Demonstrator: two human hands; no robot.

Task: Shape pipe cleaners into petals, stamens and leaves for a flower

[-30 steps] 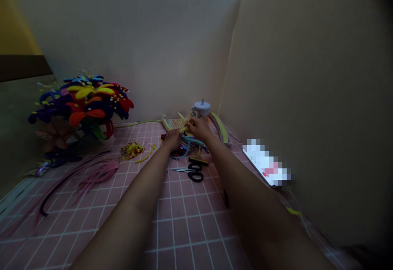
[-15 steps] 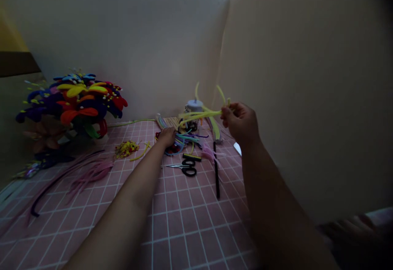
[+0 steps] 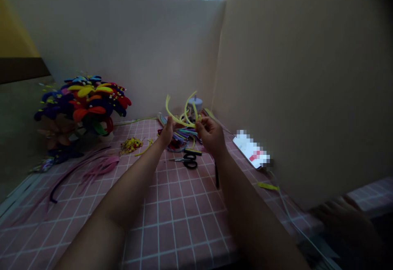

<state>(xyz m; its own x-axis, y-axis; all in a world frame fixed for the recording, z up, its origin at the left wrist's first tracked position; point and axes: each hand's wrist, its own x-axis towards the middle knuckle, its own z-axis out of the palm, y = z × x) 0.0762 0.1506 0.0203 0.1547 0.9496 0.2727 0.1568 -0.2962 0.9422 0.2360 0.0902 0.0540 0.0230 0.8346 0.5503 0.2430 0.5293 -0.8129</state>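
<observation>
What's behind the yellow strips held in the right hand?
A lidded cup stands behind the yellow strips, with a pale partition farther back. The strips and right hand cover much of the cup's body, so that part can't be seen.

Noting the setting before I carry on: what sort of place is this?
Probably a craft workspace: scissors lie on the checked tabletop, a bunch of bright, artificial-looking flowers sits toward the left, and the right hand holds bendy yellow strips.

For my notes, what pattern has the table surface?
Table surface: white grid on pink, head view.
</observation>
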